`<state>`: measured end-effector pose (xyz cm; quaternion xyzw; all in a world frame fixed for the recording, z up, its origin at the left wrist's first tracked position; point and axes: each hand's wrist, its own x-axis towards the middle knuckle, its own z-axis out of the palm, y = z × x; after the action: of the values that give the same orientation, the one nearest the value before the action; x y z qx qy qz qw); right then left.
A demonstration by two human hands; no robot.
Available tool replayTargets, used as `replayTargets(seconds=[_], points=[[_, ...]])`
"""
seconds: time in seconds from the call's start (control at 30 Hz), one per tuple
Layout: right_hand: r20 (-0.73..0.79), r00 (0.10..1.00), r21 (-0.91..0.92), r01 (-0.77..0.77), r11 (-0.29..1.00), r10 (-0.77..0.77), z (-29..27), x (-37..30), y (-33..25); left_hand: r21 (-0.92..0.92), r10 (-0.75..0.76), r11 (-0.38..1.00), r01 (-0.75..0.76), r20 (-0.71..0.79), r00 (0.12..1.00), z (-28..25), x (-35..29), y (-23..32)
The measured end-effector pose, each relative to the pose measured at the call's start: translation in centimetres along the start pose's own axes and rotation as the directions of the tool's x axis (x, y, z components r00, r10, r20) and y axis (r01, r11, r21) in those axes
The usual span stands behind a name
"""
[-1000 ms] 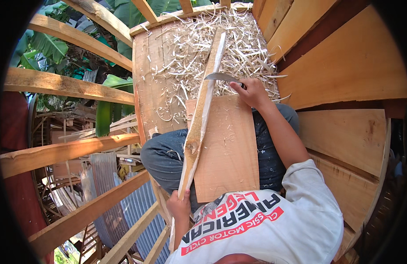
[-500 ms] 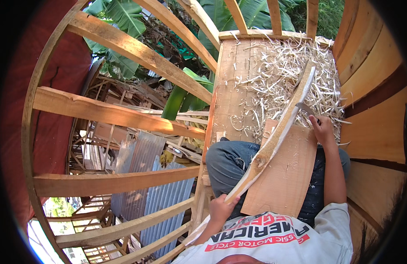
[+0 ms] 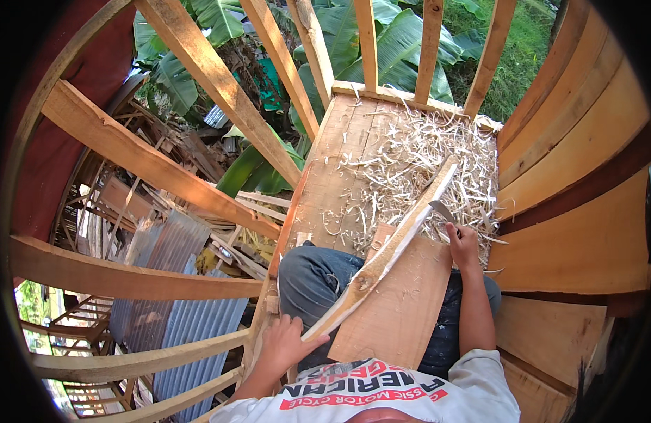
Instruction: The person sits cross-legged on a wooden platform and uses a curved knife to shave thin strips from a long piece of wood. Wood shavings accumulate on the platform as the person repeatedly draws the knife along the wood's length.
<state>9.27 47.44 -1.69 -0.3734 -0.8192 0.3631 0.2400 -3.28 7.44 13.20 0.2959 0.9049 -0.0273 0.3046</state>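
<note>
My right hand (image 3: 464, 247) is closed round the handle of a knife (image 3: 440, 210), its curved blade against the upper part of a long, slightly curved strip (image 3: 398, 248). The strip looks like split bamboo, tan with a pale cut edge and a knot-like bulge. It slants across a flat wooden board (image 3: 403, 299) resting on my lap. At the strip's lower end is my left hand (image 3: 284, 345), fingers spread from the thumb; the thumb lies by the strip's tip, and whether it touches cannot be made out.
Curly pale shavings (image 3: 410, 162) cover much of the plank platform (image 3: 332, 166) ahead of my knees. Wooden slats (image 3: 213, 84) form a railing at the left and front; a plank wall (image 3: 572, 233) rises at right. Corrugated sheets (image 3: 199, 331) and scrap wood lie below, beyond the railing.
The whole view has shifted, so the scene sits lower and further left. My left hand has loosened from the strip's lower end and its fingers have spread. The right hand still grips the knife.
</note>
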Motion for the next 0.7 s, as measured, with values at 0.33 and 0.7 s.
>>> replayTargets(seconds=[0.33,0.7], points=[[-0.027,1.000,0.095,0.015,0.995,-0.012,-0.1,0.5,0.1,-0.336,0.367,-0.588,-0.736,-0.921,0.127,-11.3,4.4,13.2],[0.058,0.993,0.250,-0.110,0.962,0.098,5.3,1.8,5.5,0.065,-0.272,-0.820,-0.568,-0.918,0.288,-15.5,6.1,15.6]])
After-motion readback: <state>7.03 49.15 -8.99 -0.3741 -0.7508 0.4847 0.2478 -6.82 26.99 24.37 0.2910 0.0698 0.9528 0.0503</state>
